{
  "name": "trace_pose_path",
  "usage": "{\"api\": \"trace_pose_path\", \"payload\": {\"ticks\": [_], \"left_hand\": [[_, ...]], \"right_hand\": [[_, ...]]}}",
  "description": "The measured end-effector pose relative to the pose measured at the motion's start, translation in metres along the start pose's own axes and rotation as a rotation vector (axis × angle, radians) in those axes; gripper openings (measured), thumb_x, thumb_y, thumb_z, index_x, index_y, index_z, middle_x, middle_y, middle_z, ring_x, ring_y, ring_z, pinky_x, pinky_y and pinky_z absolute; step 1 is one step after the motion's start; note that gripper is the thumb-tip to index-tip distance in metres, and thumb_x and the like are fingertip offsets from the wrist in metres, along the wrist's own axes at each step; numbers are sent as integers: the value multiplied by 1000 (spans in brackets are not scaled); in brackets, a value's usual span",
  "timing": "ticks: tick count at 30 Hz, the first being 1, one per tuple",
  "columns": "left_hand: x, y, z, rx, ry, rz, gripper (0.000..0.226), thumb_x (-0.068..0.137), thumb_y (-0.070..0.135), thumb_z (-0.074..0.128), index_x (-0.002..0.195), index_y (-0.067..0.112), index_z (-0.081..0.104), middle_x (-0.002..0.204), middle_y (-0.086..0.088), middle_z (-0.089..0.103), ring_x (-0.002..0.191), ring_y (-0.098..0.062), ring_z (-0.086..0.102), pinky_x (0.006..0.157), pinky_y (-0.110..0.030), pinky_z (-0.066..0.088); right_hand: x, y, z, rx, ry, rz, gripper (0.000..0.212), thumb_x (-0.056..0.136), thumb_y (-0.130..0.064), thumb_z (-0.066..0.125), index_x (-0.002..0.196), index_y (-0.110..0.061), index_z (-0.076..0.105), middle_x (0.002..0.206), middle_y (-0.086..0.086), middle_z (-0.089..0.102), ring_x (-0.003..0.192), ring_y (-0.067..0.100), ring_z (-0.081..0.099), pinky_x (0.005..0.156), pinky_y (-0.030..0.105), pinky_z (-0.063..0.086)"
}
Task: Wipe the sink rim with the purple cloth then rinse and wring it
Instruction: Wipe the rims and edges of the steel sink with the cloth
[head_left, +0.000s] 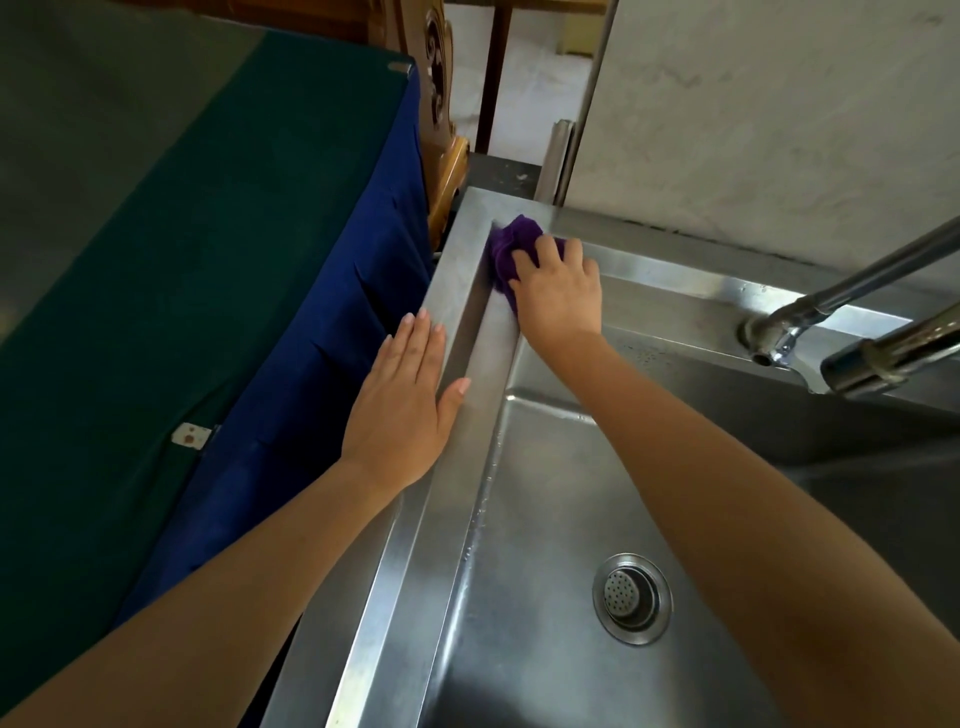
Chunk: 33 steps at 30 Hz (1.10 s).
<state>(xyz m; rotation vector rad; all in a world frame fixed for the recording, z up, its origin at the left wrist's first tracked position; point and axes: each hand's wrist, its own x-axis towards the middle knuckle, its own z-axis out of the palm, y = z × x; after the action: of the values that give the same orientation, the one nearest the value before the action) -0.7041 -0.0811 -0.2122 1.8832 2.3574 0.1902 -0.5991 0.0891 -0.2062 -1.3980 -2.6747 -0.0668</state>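
Observation:
A bunched purple cloth (511, 244) lies on the far left corner of the steel sink rim (457, 291). My right hand (558, 288) is on top of the cloth with curled fingers, gripping it against the rim's inner edge. My left hand (402, 410) rests flat on the rim's left strip nearer to me, fingers straight and thumb spread toward the basin. The faucet (810, 312) reaches in from the right, and no water is visible from its spout (872, 364).
The basin (545, 519) holds a round drain strainer (631, 597). A table draped in green and blue cloth (208, 260) stands close along the sink's left side. A carved wooden piece (441, 130) rises behind it. A pale wall (779, 130) backs the sink.

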Motion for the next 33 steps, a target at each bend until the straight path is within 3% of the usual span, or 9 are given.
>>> {"api": "trace_pose_path", "payload": {"ticks": [10, 16, 23, 29, 33], "left_hand": [[0, 0, 1, -9, 2, 0, 75, 88, 56, -6, 146, 10, 2, 157, -9, 2, 144, -16, -7, 117, -32, -2], [0, 0, -1, -33, -6, 2, 74, 88, 53, -4, 147, 9, 4, 158, -9, 2, 145, -17, -4, 118, -32, -1], [0, 0, -6, -53, -97, -12, 66, 95, 49, 9, 147, 10, 0, 158, -8, -5, 145, -16, -10, 119, -34, -2], [-3, -1, -19, -137, -185, 7, 67, 95, 51, 11, 148, 10, 1, 158, -7, -7, 144, -14, -12, 117, -31, -3], [-18, -4, -25, -186, -219, 38, 65, 96, 48, 11, 148, 10, 1, 158, -6, -7, 144, -12, -13, 115, -27, -6]], "right_hand": [[-20, 23, 3, 105, 47, 260, 33, 95, -24, 42, 123, -9, 53, 134, 13, 45, 116, 37, 40, 92, 43, 35], [-12, -19, 5, 301, 8, 104, 36, 94, -27, 44, 129, -18, 52, 138, 9, 42, 122, 35, 35, 96, 42, 36], [-91, -32, 8, 465, 99, -32, 35, 86, -23, 56, 120, -17, 61, 122, 11, 57, 92, 37, 50, 75, 40, 43], [-155, -61, 0, 477, 10, 15, 38, 85, -27, 55, 123, -21, 60, 126, 7, 55, 94, 35, 50, 77, 43, 47], [-199, -84, -7, 494, 21, 51, 36, 84, -30, 50, 117, -21, 63, 122, 4, 58, 87, 32, 53, 71, 39, 47]]}}
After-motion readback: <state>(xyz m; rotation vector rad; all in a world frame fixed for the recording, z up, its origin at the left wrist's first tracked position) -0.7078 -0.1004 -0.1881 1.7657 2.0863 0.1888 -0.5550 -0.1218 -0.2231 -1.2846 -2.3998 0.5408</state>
